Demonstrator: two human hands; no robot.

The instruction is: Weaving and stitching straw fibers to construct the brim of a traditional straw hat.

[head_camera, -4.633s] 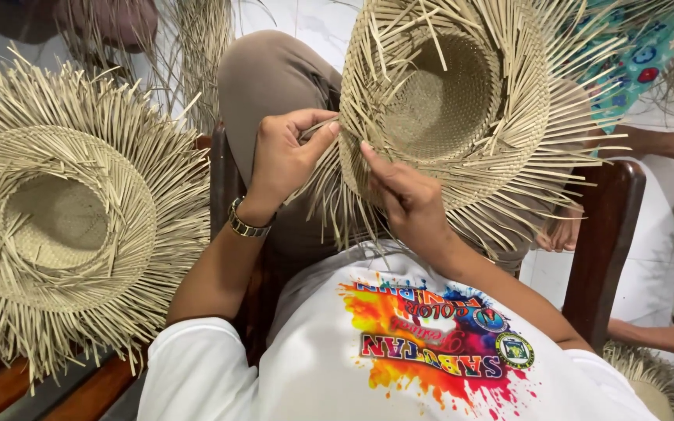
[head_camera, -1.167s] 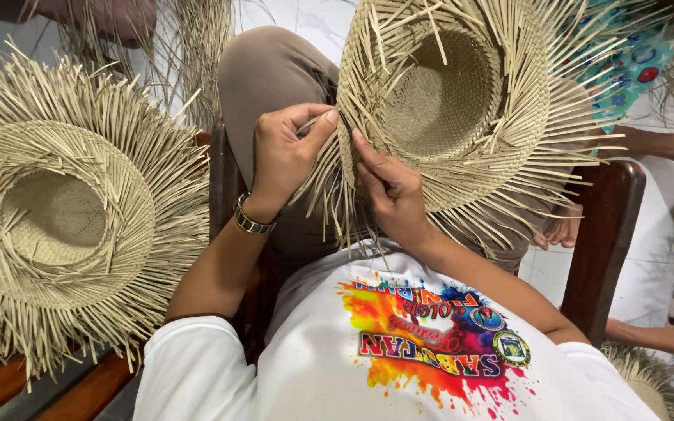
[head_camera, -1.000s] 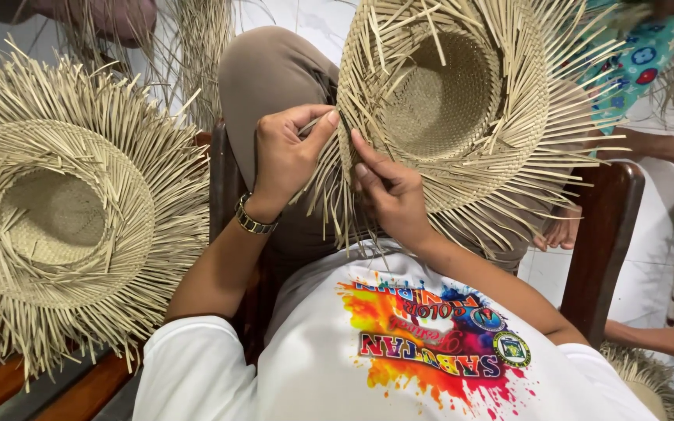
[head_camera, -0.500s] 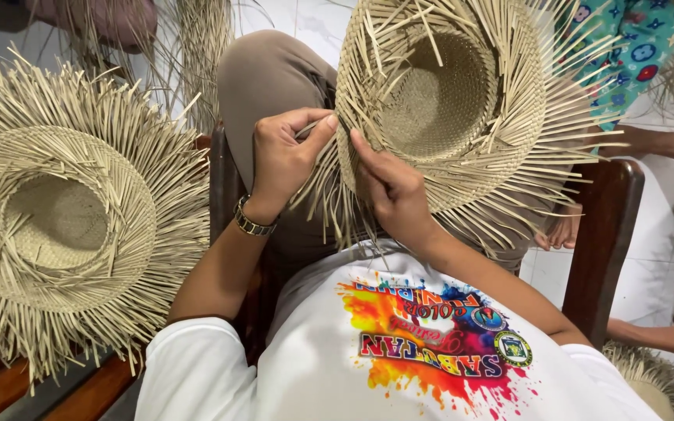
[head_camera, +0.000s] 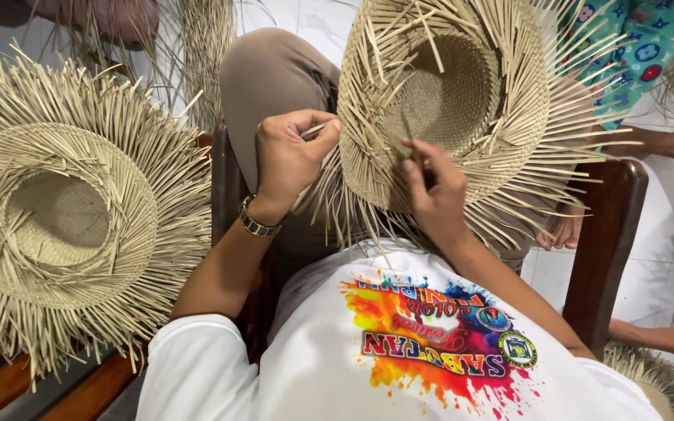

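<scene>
Head view: unfinished straw hat (head_camera: 446, 101) propped on the lap, right of centre, crown hollow facing up, loose strands bristling all round the brim. Since a moment ago, barely shifted, slightly nearer in frame and tipped a touch; right hand (head_camera: 434, 191) now further out over the near brim edge, so weaving judged ongoing at that same near-left stretch, no strand finished off. Left hand (head_camera: 290, 160), wrist cocked and banded with a metal watch (head_camera: 257, 222), fingers pinched narrow on a single straw strand (head_camera: 315, 129) at the brim's left edge. Right hand palm-down, fingers curled tight around a thin dark tool or strand (cannot tell which), tip poked up toward the crown. Second straw hat (head_camera: 64, 218) resting far left on the wooden bench (head_camera: 9, 386), untouched. Another person's hand (head_camera: 563, 230) at far right, beneath the brim, against the chair frame (head_camera: 606, 234).
</scene>
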